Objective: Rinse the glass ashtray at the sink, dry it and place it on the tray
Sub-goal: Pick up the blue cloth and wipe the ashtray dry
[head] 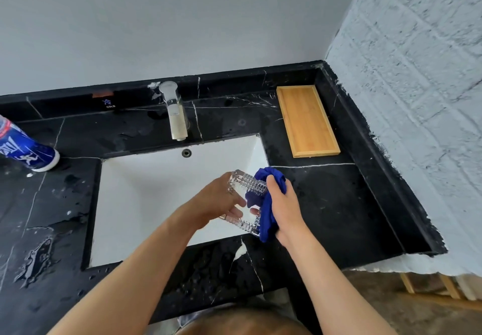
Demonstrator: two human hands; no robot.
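The clear cut-glass ashtray (249, 184) is held on edge above the right side of the white sink (146, 193). My left hand (219, 199) grips it from the left, fingers showing through the glass. My right hand (283, 204) presses a blue cloth (266, 220) against the ashtray's right face and into its hollow. The wooden tray (307, 120) lies flat on the black counter at the back right, with nothing on it.
A chrome tap (174, 110) stands behind the sink, with no water visibly running. A blue and white bottle (23, 149) sits at the far left. The black marble counter (339, 204) is wet with puddles left of the sink. A white wall runs along the right.
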